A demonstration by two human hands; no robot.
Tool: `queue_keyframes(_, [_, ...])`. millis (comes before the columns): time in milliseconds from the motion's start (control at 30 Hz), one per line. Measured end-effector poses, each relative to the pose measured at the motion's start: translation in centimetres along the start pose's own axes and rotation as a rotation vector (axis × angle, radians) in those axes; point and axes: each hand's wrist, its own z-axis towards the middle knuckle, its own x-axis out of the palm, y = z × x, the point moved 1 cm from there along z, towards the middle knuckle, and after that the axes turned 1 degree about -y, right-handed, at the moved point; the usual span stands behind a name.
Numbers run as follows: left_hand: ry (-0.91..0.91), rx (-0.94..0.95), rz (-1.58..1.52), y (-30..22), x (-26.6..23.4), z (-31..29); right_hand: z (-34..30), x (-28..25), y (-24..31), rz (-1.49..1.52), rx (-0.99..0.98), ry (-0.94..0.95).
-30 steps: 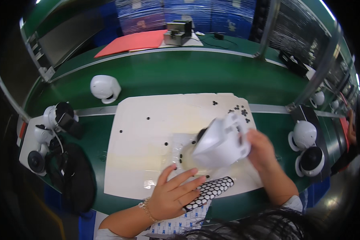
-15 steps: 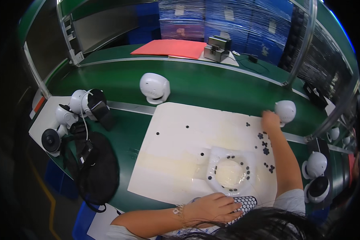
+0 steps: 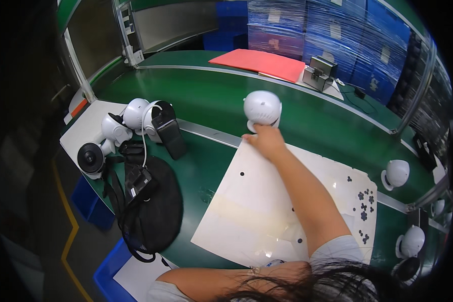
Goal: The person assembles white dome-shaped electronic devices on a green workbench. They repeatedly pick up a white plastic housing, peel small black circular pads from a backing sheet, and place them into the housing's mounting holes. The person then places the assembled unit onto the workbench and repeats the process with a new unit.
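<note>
My right hand (image 3: 268,142) reaches across the white sheet (image 3: 226,216) to its far edge. Its fingers are closed at the base of a white rounded camera (image 3: 261,108) on the green surface. My left hand (image 3: 289,270) lies low at the near edge, below a bracelet; hair hides its fingers, so what it touches does not show. Several small black discs (image 3: 242,174) and clustered black pieces (image 3: 364,215) lie on the sheet. Most of the clear-wrapped foam ring is hidden behind my right arm.
A second white camera (image 3: 397,173) stands at the right. More cameras (image 3: 117,128) sit at the left beside a black bag (image 3: 158,211). A red sheet (image 3: 259,64) and metal box (image 3: 319,74) lie at the back, before wrapped blue crates (image 3: 332,30).
My right hand has left the camera at the right and taken hold of the left one, which has shifted slightly rightward and turned. The whole view has swung left.
</note>
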Motion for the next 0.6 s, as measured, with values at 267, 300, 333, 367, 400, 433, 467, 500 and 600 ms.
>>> queue_keyframes(267, [-0.308, -0.028, 0.098, 0.2, 2.2, -0.1, -6.0, -9.9, -5.6, 0.467, -0.024, -0.434])
queue_keyframes(300, [-0.344, -0.030, 0.094, 0.2, 2.3, -0.1, -8.7, -11.7, -6.1, 0.700, 0.036, -0.381])
queue_keyframes(333, [-0.377, -0.031, 0.096, 0.2, 2.3, 0.0, -11.5, -13.4, -6.3, 0.934, 0.091, -0.331])
queue_keyframes(367, [-0.335, -0.035, 0.063, 0.2, 2.2, 0.2, -14.5, -14.9, -5.8, 1.079, 0.172, -0.350])
queue_keyframes(400, [-0.325, -0.056, 0.037, 0.1, 2.0, 0.3, -17.5, -15.9, -5.6, 1.218, 0.259, -0.373])
queue_keyframes(433, [-0.317, -0.071, 0.012, -0.2, 1.6, 0.5, -20.4, -16.6, -6.0, 1.236, 0.286, -0.358])
queue_keyframes(467, [-0.306, -0.085, -0.011, -0.3, 1.0, 0.7, -23.0, -17.0, -6.3, 1.254, 0.311, -0.347])
queue_keyframes(500, [-0.282, -0.087, -0.072, -0.3, -0.1, 0.7, -25.5, -17.0, -6.1, 1.265, 0.356, -0.353])
queue_keyframes(600, [-0.334, -0.168, -0.188, -0.2, -0.7, 0.0, -29.6, -15.8, -4.6, 1.364, 0.444, -0.284])
